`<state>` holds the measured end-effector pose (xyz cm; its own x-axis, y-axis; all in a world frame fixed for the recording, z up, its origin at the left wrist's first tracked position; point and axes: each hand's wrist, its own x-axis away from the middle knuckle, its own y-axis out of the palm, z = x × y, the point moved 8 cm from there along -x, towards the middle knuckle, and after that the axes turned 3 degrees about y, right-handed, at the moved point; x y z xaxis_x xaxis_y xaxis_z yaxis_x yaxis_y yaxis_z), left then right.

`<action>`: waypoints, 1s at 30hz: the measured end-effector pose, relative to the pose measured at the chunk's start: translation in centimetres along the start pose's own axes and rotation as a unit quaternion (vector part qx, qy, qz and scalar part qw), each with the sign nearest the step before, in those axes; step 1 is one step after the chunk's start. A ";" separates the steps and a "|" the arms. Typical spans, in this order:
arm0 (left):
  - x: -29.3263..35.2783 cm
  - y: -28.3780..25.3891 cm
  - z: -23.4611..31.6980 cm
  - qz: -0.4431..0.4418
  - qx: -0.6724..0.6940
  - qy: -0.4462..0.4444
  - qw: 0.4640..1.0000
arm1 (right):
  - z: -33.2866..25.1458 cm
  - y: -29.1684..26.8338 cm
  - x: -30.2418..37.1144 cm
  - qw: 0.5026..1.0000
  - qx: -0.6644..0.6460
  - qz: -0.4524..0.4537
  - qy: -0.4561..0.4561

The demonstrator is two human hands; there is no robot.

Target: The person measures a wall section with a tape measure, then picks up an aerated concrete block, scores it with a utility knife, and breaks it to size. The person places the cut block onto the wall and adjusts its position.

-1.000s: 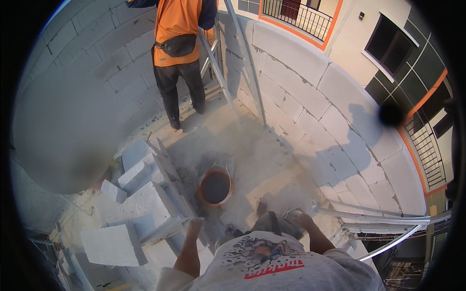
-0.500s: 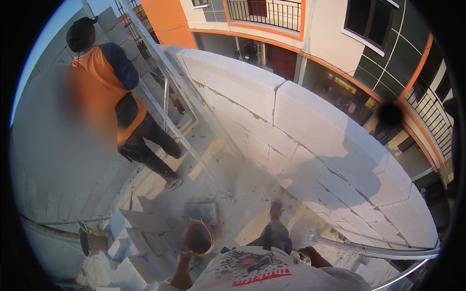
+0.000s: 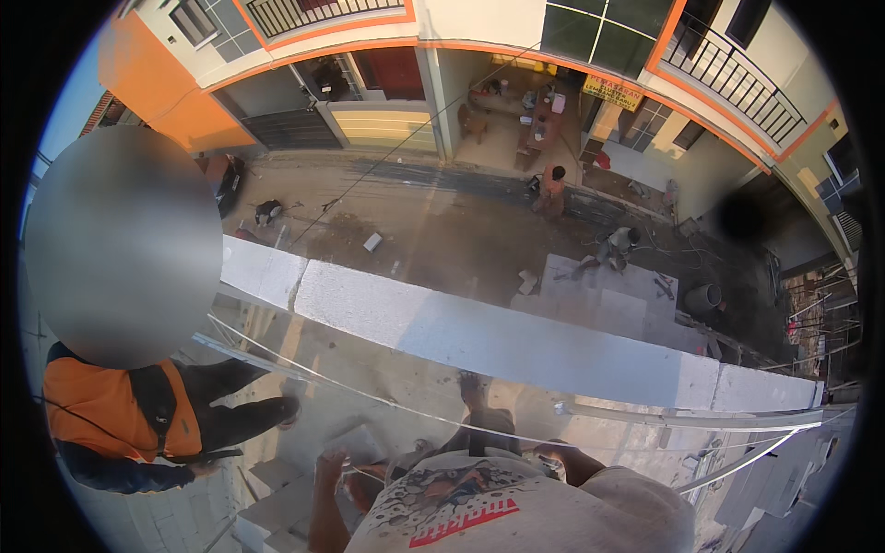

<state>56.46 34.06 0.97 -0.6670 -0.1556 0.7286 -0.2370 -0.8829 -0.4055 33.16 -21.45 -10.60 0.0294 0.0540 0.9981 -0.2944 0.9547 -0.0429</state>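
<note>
1. Grip: left hand [image 3: 330, 464] is raised at the lower edge of the view, fingers loosely curled; whether it holds anything cannot be told, the picture is too blurred there
2. Right hand [image 3: 551, 453] sits low beside the person's own shirt [image 3: 516, 511]; mostly hidden by the shirt, so its grip cannot be told either
3. Thing nearest both hands: a taut string line [image 3: 369, 392]. Long axis runs from the left, near the block wall [image 3: 479, 336], down and to the right, passing just above the hands
4. Whether either hand touches the string cannot be told
5. Block wall: white, top course of long blocks, long axis from upper left to lower right across the middle of the view; joints between blocks visible
6. Metal rail [image 3: 682, 415] lies just below the wall's right end, pointing right
7. Co-worker in an orange vest [image 3: 111, 410] stands at left, well apart from the hands; one foot set toward the wall
8. Loose white blocks [image 3: 277, 498] lie at lower left, between the co-worker and the left hand
9. Beyond the wall, far below: a street [image 3: 442, 230] with two small figures and an orange-trimmed building
</note>
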 end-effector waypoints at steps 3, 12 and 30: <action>-1.7 0.3 -0.5 0.030 0.029 -0.040 0.998 | -0.2 -1.0 0.8 1.000 0.024 0.016 0.011; -4.1 4.1 2.1 -0.053 -0.053 -0.059 0.995 | -1.6 -3.2 -1.6 1.000 0.015 0.007 0.014; -1.3 3.1 0.7 0.007 0.055 -0.060 0.997 | -6.5 -5.6 -1.3 0.984 0.147 0.089 -0.046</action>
<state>57.05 31.21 -0.90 -0.5793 -0.2146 0.7864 -0.1445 -0.9224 -0.3582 41.00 -24.98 -11.96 -0.1305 0.1728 0.9763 -0.5514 0.8057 -0.2163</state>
